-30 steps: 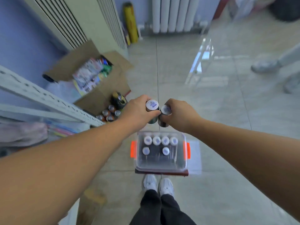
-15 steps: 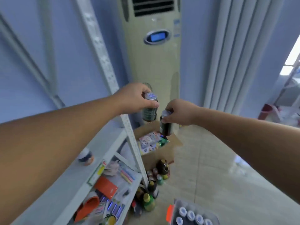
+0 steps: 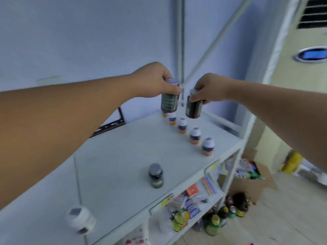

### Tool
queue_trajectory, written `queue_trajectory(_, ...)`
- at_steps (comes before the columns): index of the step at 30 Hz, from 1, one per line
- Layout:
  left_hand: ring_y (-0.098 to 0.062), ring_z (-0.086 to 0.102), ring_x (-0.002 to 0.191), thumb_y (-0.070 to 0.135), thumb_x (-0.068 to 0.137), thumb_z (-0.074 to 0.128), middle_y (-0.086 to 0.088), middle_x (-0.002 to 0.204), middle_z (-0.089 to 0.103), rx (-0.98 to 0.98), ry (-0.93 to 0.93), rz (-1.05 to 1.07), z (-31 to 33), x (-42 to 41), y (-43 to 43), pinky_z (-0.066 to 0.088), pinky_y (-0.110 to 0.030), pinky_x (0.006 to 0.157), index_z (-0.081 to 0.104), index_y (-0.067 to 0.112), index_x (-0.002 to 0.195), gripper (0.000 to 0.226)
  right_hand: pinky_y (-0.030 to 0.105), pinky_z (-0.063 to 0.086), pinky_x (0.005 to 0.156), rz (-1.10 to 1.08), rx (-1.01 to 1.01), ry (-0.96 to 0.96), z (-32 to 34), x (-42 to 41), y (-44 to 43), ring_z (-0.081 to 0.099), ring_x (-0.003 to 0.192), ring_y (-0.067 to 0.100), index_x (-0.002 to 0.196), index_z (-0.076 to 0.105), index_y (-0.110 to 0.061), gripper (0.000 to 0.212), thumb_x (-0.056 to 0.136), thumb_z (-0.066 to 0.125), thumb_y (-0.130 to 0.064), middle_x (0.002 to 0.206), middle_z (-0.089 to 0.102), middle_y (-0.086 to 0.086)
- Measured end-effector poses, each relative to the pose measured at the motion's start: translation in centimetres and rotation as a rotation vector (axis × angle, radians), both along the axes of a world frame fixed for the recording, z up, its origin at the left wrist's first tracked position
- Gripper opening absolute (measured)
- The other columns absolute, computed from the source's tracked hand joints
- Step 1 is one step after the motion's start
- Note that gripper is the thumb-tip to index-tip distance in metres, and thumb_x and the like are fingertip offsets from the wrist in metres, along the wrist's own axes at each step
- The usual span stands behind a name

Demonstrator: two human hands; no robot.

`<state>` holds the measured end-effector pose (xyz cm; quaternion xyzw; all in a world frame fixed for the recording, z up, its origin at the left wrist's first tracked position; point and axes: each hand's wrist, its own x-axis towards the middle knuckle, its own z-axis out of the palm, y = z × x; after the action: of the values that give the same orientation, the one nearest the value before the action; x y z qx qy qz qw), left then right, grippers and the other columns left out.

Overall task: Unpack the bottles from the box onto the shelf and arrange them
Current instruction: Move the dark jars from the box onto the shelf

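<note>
Both hands are hovering over the shelf [image 3: 123, 152]: left hand [image 3: 155, 82] fingers gripping a dark bottle [image 3: 169, 100], right hand [image 3: 208, 89] fingers pinching another [image 3: 193, 107]. At five o'clock, white bottles [image 3: 194, 136] are already lining up; more unpacking likely remains.

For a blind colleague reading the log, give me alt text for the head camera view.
Each hand, left hand and right hand, holds a dark bottle by its cap above a white shelf, where a row of white bottles and one dark bottle stand.

Open shelf top, one crowded line

A row of white bottles [image 3: 194, 137] runs toward the back corner; a dark jar [image 3: 155, 175] and white jar [image 3: 80, 220] stand apart, with bare shelf [image 3: 115, 152] between.
</note>
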<state>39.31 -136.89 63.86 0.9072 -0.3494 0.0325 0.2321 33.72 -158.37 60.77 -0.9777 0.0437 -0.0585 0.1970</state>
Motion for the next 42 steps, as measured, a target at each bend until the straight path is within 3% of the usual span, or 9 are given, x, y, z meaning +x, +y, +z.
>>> queue_trajectory(2, -0.016, 0.062, 0.069, 0.058, 0.072, 0.08, -0.003, 0.084, 0.073, 0.003, 0.01, 0.041, -0.6, 0.9, 4.2, 0.044, -0.027, 0.061, 0.077, 0.02, 0.094, 0.044, 0.022, 0.047, 0.054, 0.04, 0.008, 0.008, -0.3, 2.2, 3.6, 0.07, 0.063, 0.02, 0.076, 0.067, -0.007, 0.034, 0.078, 0.072, -0.041, 0.069, 0.072, 0.006)
queue_trajectory(7, -0.006, 0.061, 0.071, 0.057, 0.072, 0.08, 0.009, 0.083, 0.071, 0.0, 0.046, 0.108, -3.6, 2.3, 10.5, 0.042, -0.025, 0.058, 0.076, 0.024, 0.092, 0.039, 0.021, 0.042, 0.047, 0.115, 0.013, 0.017, -1.7, 6.3, 10.3, 0.063, 0.053, 0.018, 0.074, 0.069, -0.006, 0.033, 0.076, 0.072, -0.039, 0.065, 0.07, 0.008)
queue_trajectory(11, -0.001, 0.055, 0.059, 0.059, 0.071, 0.078, 0.006, 0.075, 0.067, 0.025, 0.071, 0.121, -7.7, 2.9, 11.9, 0.038, -0.023, 0.053, 0.074, 0.021, 0.084, 0.04, 0.016, 0.035, 0.036, 0.175, -0.029, 0.048, -2.6, 9.5, 12.8, 0.056, 0.042, 0.01, 0.071, 0.067, -0.008, 0.031, 0.076, 0.072, -0.038, 0.058, 0.066, 0.006)
queue_trajectory(14, -0.01, 0.055, 0.063, 0.057, 0.075, 0.076, -0.007, 0.084, 0.067, 0.048, 0.101, 0.13, -10.9, 3.1, 11.5, 0.037, -0.026, 0.054, 0.071, 0.013, 0.088, 0.046, 0.02, 0.037, 0.046, 0.228, -0.055, 0.061, -3.3, 12.4, 14.1, 0.055, 0.049, 0.015, 0.065, 0.06, -0.012, 0.032, 0.076, 0.073, -0.039, 0.057, 0.061, 0.002)
queue_trajectory(18, -0.013, 0.064, 0.079, 0.054, 0.075, 0.078, 0.001, 0.089, 0.069, 0.043, 0.196, 0.162, -14.7, 3.1, 10.5, 0.05, -0.032, 0.066, 0.07, 0.019, 0.094, 0.041, 0.025, 0.041, 0.055, 0.327, -0.032, 0.103, -5.5, 16.1, 15.6, 0.057, 0.056, 0.021, 0.067, 0.06, -0.006, 0.033, 0.077, 0.073, -0.035, 0.062, 0.059, 0.008)
queue_trajectory(24, -0.004, 0.063, 0.083, 0.048, 0.075, 0.08, 0.01, 0.094, 0.068, -0.008, 0.359, 0.244, -20.1, 3.4, 9.3, 0.051, -0.026, 0.07, 0.067, 0.026, 0.101, 0.036, 0.023, 0.037, 0.049, 0.47, -0.019, 0.202, -11.1, 19.8, 17.2, 0.051, 0.055, 0.019, 0.062, 0.051, -0.009, 0.034, 0.077, 0.072, -0.032, 0.06, 0.052, 0.003)
queue_trajectory(32, -0.007, 0.063, 0.088, 0.044, 0.075, 0.082, 0.01, 0.099, 0.068, -0.025, 0.454, 0.33, -24.1, 3.3, 7.8, 0.05, -0.027, 0.074, 0.064, 0.026, 0.105, 0.039, 0.027, 0.035, 0.054, 0.59, -0.108, 0.245, -15.6, 21.7, 17.8, 0.046, 0.063, 0.02, 0.067, 0.056, -0.007, 0.03, 0.08, 0.068, -0.031, 0.07, 0.051, 0.005)
queue_trajectory(39, -0.006, 0.063, 0.092, 0.042, 0.072, 0.085, 0.012, 0.104, 0.067, -0.022, 0.507, 0.356, -24.6, 2.6, 7.7, 0.047, -0.021, 0.072, 0.061, 0.03, 0.11, 0.046, 0.027, 0.027, 0.051, 0.643, -0.116, 0.297, -18.8, 21.6, 17.8, 0.033, 0.054, 0.018, 0.058, 0.036, -0.015, 0.037, 0.075, 0.068, -0.022, 0.058, 0.036, -0.002)
queue_trajectory(42, -0.006, 0.063, 0.092, 0.041, 0.071, 0.085, 0.014, 0.104, 0.067, -0.013, 0.509, 0.363, -24.6, 2.5, 7.8, 0.047, -0.02, 0.072, 0.061, 0.031, 0.11, 0.047, 0.028, 0.031, 0.055, 0.665, -0.162, 0.333, -19.2, 21.7, 17.4, 0.04, 0.063, 0.021, 0.071, 0.046, -0.012, 0.031, 0.074, 0.073, -0.026, 0.07, 0.044, 0.001)
